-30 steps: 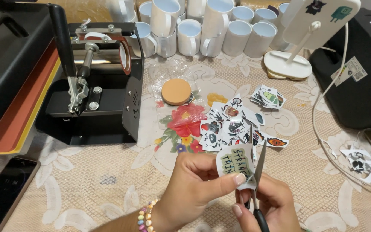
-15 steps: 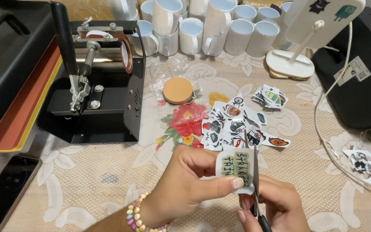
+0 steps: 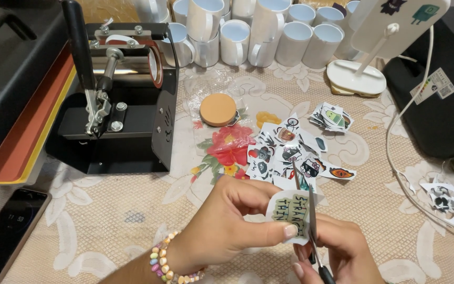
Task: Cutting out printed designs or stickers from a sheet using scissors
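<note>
Head view: your left hand (image 3: 227, 221) pinches the sticker sheet (image 3: 290, 213) near you, right hand (image 3: 337, 252) grips scissors (image 3: 311, 221) mid-cut; a pile of cut stickers (image 3: 290, 152) lies beyond, this one's edge seemingly unfinished.

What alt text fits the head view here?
The left hand pinches a printed paper cutout while the right hand cuts around it with scissors. Behind lie a pile of cutouts, a black mug press and white mugs.
</note>
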